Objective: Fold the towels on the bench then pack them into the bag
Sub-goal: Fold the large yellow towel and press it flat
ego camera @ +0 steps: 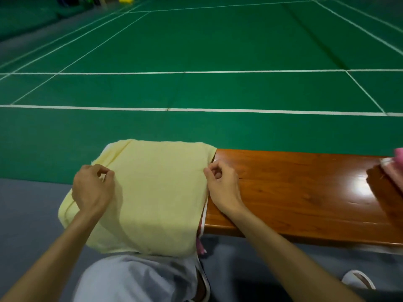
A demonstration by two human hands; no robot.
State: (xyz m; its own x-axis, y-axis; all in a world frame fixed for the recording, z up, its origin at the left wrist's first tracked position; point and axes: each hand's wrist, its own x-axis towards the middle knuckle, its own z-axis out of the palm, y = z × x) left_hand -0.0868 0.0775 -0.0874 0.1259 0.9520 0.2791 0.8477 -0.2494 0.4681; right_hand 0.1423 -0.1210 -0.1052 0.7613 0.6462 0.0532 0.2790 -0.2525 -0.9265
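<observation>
Beside a green badminton court (pixel 218 51), a folded yellow towel (pixel 157 192) covers the left end of a polished wooden bench (pixel 294 192). The person's left hand (pixel 92 188) pinches its left edge with curled fingers, while the right hand (pixel 222 184) pinches its right edge. A pink towel (pixel 394 168) lies at the bench's far right.

A glossy reddish-brown wooden bench (pixel 294 192) runs from the frame's centre to its right edge. A pale yellow cloth towel (pixel 157 192) lies smooth over its left end, hanging past the near edge. A pink folded cloth (pixel 392 168) rests at the far right, partly cut off.
</observation>
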